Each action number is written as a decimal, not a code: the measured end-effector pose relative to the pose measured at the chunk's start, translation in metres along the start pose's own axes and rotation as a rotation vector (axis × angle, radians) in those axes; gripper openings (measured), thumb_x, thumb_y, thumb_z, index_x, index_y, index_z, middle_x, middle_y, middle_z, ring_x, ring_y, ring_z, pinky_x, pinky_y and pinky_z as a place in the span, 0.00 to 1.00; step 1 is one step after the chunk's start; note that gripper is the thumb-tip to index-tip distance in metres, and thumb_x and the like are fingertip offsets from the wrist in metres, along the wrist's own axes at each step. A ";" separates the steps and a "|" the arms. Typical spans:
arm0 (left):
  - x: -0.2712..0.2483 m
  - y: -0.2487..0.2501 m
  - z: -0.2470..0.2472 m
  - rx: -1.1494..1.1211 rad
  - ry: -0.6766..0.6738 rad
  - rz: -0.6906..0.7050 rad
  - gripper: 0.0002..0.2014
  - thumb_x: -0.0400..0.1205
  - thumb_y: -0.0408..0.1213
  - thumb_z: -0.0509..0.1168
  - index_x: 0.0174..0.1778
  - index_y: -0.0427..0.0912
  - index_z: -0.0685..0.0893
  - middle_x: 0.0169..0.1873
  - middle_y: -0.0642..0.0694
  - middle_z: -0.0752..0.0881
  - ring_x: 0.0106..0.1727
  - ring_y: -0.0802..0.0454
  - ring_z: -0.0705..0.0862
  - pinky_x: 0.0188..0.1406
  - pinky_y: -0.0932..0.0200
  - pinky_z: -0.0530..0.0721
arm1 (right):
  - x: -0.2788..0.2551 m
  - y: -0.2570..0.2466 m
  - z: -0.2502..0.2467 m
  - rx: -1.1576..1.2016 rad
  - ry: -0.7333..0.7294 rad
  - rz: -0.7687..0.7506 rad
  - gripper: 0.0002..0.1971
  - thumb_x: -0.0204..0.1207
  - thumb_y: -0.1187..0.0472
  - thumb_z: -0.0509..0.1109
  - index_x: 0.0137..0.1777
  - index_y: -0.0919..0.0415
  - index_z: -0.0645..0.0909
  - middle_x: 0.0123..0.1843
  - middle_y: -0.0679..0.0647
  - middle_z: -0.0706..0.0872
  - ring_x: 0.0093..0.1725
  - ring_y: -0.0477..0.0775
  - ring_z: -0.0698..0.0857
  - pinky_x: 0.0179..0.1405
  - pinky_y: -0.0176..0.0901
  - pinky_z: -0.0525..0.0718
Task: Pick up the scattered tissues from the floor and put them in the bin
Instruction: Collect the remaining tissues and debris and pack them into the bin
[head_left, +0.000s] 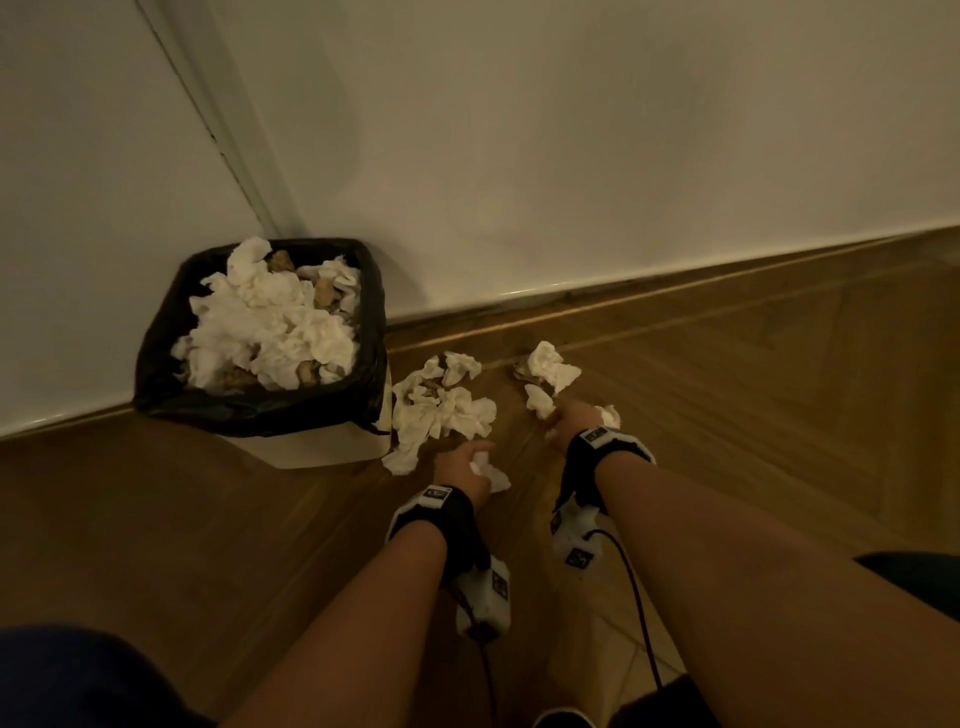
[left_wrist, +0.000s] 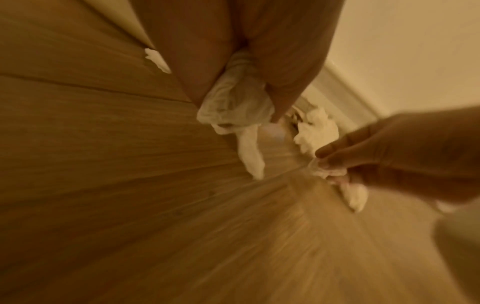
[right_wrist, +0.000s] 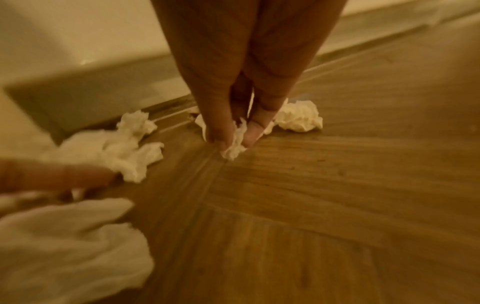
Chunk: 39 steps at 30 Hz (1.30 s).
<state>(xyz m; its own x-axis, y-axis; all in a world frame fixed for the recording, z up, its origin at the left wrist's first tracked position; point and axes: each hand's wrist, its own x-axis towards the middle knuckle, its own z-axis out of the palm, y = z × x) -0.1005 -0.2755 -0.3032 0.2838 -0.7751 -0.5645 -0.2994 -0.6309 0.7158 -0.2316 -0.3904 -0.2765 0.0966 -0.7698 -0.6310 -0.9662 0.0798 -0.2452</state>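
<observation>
The bin, lined with a black bag, stands in the corner and is heaped with white tissues. Just right of it a pile of crumpled tissues lies on the wooden floor, with a smaller clump nearer the wall. My left hand is low over the floor and grips a bunched tissue that hangs down from its fingers. My right hand is down at the floor, thumb and fingers pinching a small tissue. A balled tissue lies just behind those fingers.
White walls and a skirting board meet behind the bin. Wooden floor stretches to the right and front. Wrist camera units with black cables hang under both forearms. My knees show at the bottom edge.
</observation>
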 end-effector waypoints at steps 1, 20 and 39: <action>0.000 0.001 -0.001 -0.050 -0.017 -0.008 0.25 0.79 0.25 0.63 0.72 0.43 0.74 0.72 0.39 0.73 0.72 0.42 0.73 0.71 0.50 0.74 | 0.000 0.000 -0.001 0.018 -0.010 -0.010 0.21 0.81 0.55 0.62 0.72 0.60 0.74 0.72 0.61 0.76 0.71 0.62 0.74 0.74 0.54 0.70; -0.049 0.121 -0.069 -0.126 0.163 0.170 0.14 0.79 0.53 0.64 0.41 0.45 0.84 0.41 0.46 0.83 0.46 0.45 0.81 0.45 0.57 0.79 | -0.102 -0.012 -0.091 1.368 -0.135 -0.022 0.12 0.80 0.49 0.63 0.57 0.55 0.77 0.40 0.54 0.80 0.37 0.54 0.81 0.37 0.49 0.78; -0.196 0.187 -0.230 -0.377 0.443 0.503 0.04 0.83 0.36 0.56 0.45 0.43 0.75 0.34 0.43 0.72 0.29 0.48 0.71 0.29 0.60 0.72 | -0.276 -0.104 -0.168 1.683 -0.141 -0.536 0.15 0.77 0.74 0.44 0.38 0.62 0.69 0.30 0.55 0.65 0.28 0.50 0.66 0.26 0.37 0.66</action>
<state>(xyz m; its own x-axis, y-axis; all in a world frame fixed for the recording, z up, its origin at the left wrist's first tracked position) -0.0028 -0.2335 0.0357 0.5581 -0.8293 0.0272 -0.1811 -0.0898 0.9793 -0.1976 -0.2926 0.0475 0.3954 -0.8793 -0.2653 0.4353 0.4338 -0.7889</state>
